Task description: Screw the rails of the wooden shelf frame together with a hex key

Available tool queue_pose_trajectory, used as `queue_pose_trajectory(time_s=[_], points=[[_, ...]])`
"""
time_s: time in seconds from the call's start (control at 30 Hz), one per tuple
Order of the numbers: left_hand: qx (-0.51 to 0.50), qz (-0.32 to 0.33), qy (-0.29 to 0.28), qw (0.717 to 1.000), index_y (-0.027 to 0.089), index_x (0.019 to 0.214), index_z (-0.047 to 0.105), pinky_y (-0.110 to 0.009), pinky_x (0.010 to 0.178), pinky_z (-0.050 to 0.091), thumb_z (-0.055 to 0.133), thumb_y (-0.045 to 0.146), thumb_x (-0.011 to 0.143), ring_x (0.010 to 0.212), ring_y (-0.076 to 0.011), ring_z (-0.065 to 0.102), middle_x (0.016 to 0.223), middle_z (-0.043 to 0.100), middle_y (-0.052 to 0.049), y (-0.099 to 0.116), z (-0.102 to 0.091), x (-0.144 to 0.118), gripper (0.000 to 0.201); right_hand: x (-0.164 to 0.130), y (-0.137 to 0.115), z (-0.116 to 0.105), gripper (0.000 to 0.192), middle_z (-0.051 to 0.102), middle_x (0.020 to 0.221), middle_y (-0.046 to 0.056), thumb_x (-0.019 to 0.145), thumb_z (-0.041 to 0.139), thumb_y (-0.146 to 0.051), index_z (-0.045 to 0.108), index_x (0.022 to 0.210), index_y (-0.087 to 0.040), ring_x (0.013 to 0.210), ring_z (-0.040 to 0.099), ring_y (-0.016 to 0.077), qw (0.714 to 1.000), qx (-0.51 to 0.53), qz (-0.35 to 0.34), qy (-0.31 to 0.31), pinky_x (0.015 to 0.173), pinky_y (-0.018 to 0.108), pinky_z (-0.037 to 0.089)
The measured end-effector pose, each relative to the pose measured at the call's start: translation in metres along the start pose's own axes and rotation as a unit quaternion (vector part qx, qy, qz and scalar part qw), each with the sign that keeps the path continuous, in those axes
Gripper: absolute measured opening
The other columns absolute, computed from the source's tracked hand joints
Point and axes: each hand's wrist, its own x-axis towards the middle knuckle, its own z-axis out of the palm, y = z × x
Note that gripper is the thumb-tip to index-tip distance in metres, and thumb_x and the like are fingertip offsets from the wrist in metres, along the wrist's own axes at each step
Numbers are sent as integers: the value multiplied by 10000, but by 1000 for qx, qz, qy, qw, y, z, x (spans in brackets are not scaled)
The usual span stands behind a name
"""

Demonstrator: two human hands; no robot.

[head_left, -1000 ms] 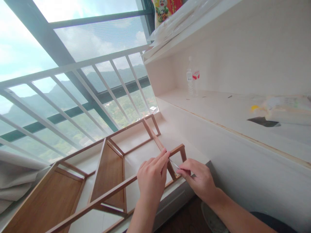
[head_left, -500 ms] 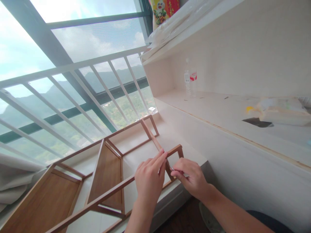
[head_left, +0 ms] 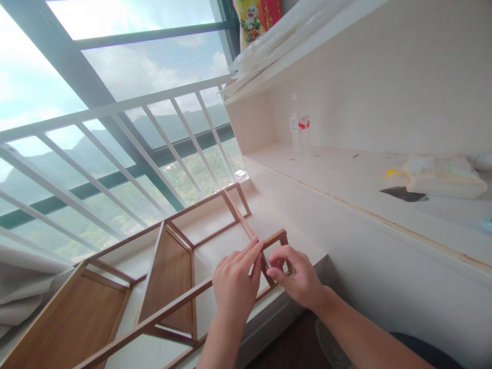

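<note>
A brown wooden shelf frame (head_left: 172,306) with slatted panels lies on its side on a white ledge beneath the window. My left hand (head_left: 235,279) is closed over its near rail, fingers pointing toward the corner where the short end piece (head_left: 274,238) joins. At that joint, thumb and forefinger of my right hand (head_left: 298,277) pinch a small, thin metal piece (head_left: 268,264). Its kind is hard to make out, since the fingers cover most of it.
White railing (head_left: 115,107) and windows stand behind the frame. On the right, a white shelf unit (head_left: 326,225) holds a clear plastic bottle (head_left: 295,128) and a soft packet (head_left: 442,177). A grey curtain (head_left: 23,287) hangs at left. Below the ledge is dark floor.
The fingers of my right hand have turned and curled a little around the small metal piece at the joint. My left hand stays on the rail; the frame has not moved.
</note>
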Motion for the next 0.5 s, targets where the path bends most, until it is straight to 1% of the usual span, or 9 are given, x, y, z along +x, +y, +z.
queue_pose_trajectory(time_s=[0.1, 0.17, 0.3, 0.4, 0.5], points=[[-2, 2, -6, 1000, 340, 1197, 716, -359, 731, 537, 618, 227, 950, 900, -186, 752, 1231, 741, 52, 0, -1, 0, 288, 0, 1, 0, 133, 662, 848, 1, 955, 655, -268, 663, 1085, -239, 722, 582, 131, 999, 26, -12, -21, 693, 257, 492], [-3, 6, -14, 1000, 329, 1209, 713, -358, 730, 541, 630, 207, 933, 907, -193, 751, 1241, 738, 39, -1, -2, 0, 313, -1, 1, 0, 159, 660, 850, 11, 968, 632, -252, 694, 1114, -244, 740, 582, 141, 998, 45, -19, -47, 709, 276, 491], [-9, 11, -14, 1000, 322, 1202, 719, -346, 733, 542, 621, 187, 932, 899, -191, 750, 1235, 741, 34, -2, -3, 0, 317, -2, 3, 2, 118, 630, 804, 19, 968, 631, -264, 721, 1027, -215, 735, 572, 150, 995, 57, -6, -87, 704, 290, 473], [-8, 6, -7, 1000, 323, 1194, 724, -338, 734, 538, 606, 208, 954, 891, -187, 749, 1224, 746, 36, -1, -3, 0, 291, -2, 3, 3, 106, 623, 790, 17, 968, 634, -280, 702, 970, -199, 729, 571, 147, 994, 53, 3, -91, 703, 284, 469], [-8, 8, -3, 1000, 317, 1186, 729, -333, 731, 536, 606, 225, 961, 881, -187, 749, 1221, 746, 28, 0, -2, 0, 273, -2, 2, 3, 124, 628, 793, 13, 977, 622, -305, 687, 972, -199, 724, 574, 142, 995, 50, 5, -88, 698, 273, 473]])
